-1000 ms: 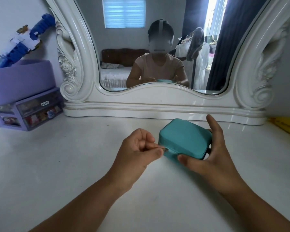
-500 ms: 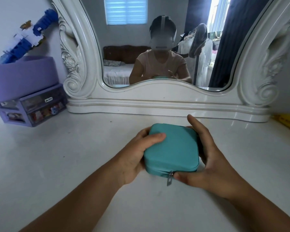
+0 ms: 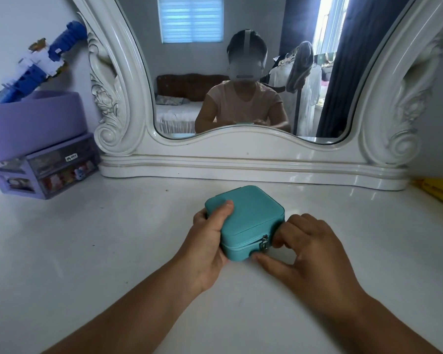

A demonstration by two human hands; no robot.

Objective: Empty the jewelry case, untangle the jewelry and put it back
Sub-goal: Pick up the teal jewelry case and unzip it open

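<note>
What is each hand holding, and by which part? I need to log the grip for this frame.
The left hand grips the teal jewelry case by its left side, thumb on the lid. The right hand is at the zipper pull on the near right corner.

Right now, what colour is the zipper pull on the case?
Silver metal, on the teal case; the zipper pull shows best in the head view.

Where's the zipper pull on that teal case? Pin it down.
In the head view, the zipper pull sits on the teal case at its near right corner, just beside the right hand fingertips.
</note>
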